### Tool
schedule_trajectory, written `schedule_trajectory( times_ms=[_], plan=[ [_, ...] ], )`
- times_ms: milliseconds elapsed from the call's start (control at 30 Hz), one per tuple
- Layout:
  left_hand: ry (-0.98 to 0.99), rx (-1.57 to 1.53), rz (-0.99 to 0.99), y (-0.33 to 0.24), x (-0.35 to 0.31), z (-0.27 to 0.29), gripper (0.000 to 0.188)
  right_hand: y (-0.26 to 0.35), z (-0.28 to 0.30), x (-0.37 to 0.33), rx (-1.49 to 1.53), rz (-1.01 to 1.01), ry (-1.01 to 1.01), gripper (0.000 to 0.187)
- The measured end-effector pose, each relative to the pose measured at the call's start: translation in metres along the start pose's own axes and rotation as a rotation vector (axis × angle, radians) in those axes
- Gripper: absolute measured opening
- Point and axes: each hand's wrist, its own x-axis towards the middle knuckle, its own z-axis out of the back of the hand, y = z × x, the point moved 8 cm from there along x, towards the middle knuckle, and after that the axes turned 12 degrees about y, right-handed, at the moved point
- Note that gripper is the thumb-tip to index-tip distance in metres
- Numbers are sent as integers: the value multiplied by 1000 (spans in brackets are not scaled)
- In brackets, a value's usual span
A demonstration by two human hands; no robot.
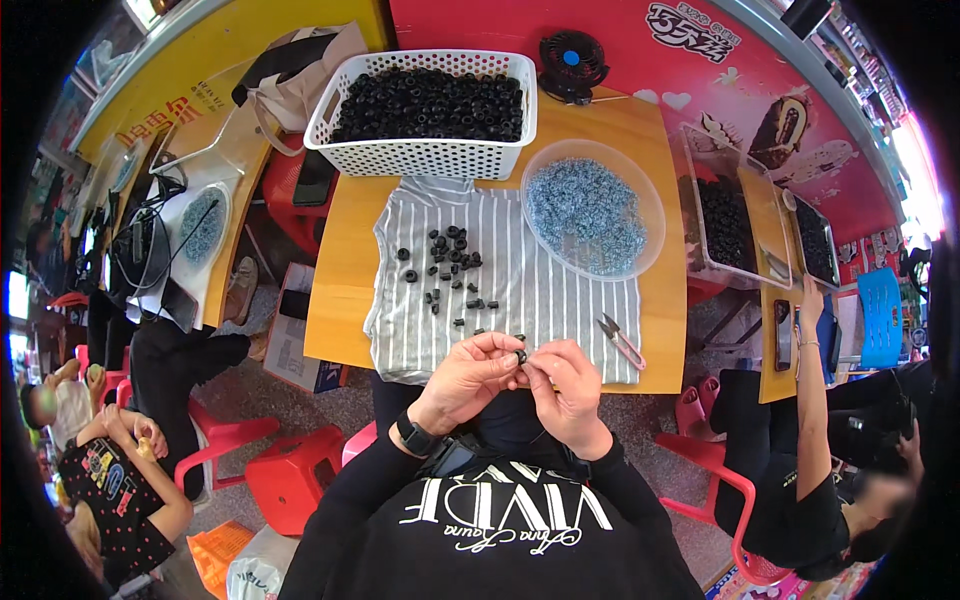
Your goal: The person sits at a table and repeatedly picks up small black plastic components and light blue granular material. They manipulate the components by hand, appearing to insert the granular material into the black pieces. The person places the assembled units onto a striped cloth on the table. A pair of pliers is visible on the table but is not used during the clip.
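Close together at the near edge of the striped grey cloth, my left hand and my right hand both have their fingers pinched. Between the left fingertips is a small black round part, and the right fingertips press against it. Whether the right hand also holds a tiny piece is hidden by its fingers. Beyond my hands, several loose black ring-shaped parts lie scattered on the cloth. Pink-handled thread snips rest near the cloth's right edge, blades partly apart.
A white perforated basket full of black parts stands at the back. Right of it sit a round clear tub of small bluish pieces and a black fan. People work at tables on both sides; red stools stand at lower left.
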Motion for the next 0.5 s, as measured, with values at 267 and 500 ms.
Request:
schedule_trajectory(
  times_ms=[267,500],
  plan=[
    [26,-29,-6,5,-2,-1,20,10,-2,-3,-129,101,25,27],
    [37,-96,-59,4,-11,6,22,-12,-10,-15,152,-91,-34,27]
  ],
)
